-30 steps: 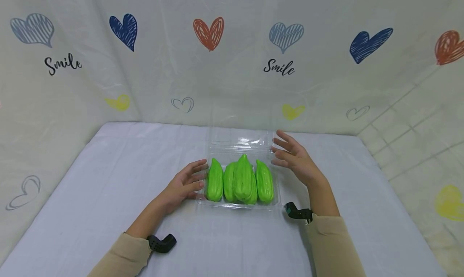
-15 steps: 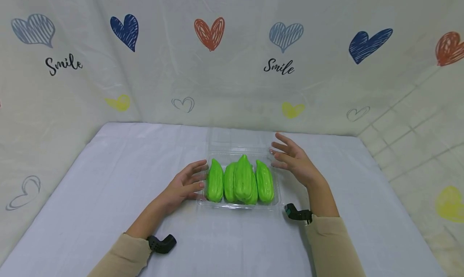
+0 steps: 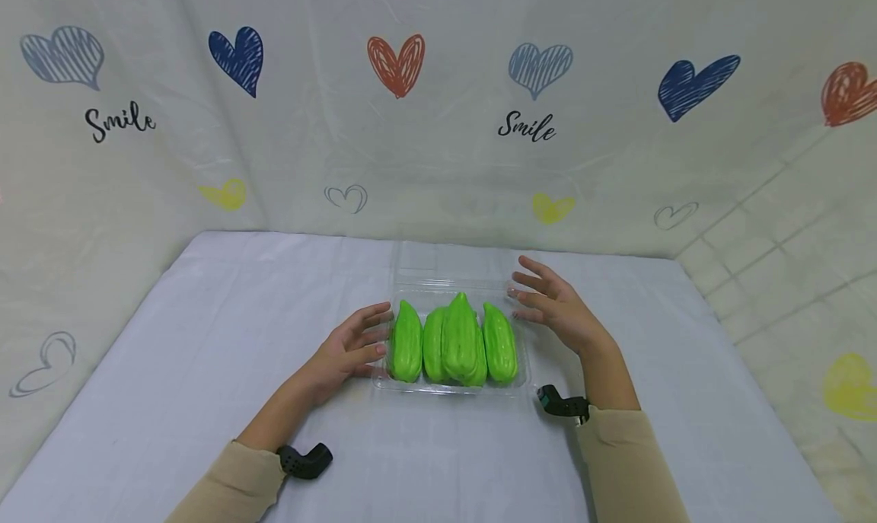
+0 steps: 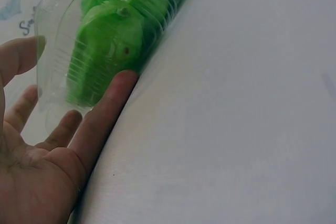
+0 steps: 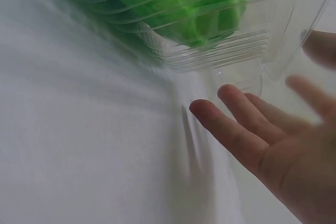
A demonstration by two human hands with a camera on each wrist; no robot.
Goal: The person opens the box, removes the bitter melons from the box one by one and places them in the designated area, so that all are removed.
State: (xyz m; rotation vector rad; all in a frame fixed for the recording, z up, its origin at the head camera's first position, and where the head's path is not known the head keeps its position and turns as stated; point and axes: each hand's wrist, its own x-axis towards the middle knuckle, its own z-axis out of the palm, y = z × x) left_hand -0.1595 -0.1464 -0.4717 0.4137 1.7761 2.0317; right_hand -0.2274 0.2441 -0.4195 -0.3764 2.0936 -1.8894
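A clear plastic container (image 3: 448,390) with its lid (image 3: 452,260) tilted back holds several bright green, ridged vegetable-like pieces (image 3: 460,340). At its left side is my left hand (image 3: 346,352), fingers spread; in the left wrist view that hand (image 4: 47,166) has fingertips against the ribbed wall (image 4: 68,80). My right hand (image 3: 562,310) stands at the back right corner near the hinge, fingers extended. In the right wrist view the right hand (image 5: 283,150) has a fingertip at the container's rim (image 5: 294,35), the other fingers apart from the wall.
A white cloth (image 3: 438,462) covers the table. Behind it hangs a pale curtain (image 3: 445,150) printed with hearts and the word Smile. Black wrist devices sit at the left (image 3: 306,460) and right (image 3: 563,402) sleeves.
The clear lid has tipped farther back and down from its more upright position. My right hand has moved slightly down toward me; my left hand and the green pieces have stayed in place.
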